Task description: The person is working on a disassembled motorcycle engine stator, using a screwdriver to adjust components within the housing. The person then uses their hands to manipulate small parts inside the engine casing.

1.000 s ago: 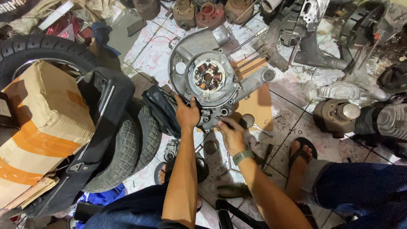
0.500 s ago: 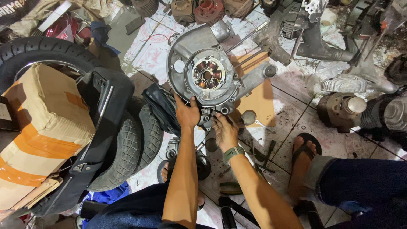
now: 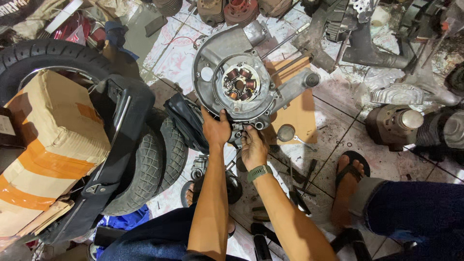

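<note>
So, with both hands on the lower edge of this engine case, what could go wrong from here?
1. The engine case lies on the floor held only at its edge by the left hand and right hand; it might shift.
2. The exposed stator coils could be knocked.
3. Loose tools lie near the sandalled foot, a possible tripping hazard.

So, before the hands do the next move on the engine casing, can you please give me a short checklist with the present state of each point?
1. Left hand on the lower edge of the grey engine casing: ok.
2. Right hand at the casing's bottom fitting: ok; cannot tell whether it holds a small part.
3. Coil plate uncovered and clear of fingers: ok.
4. Casing resting flat on the cardboard sheet: cannot tell.
5. Floor beside the sandalled foot free of loose tools: not ok.
</note>
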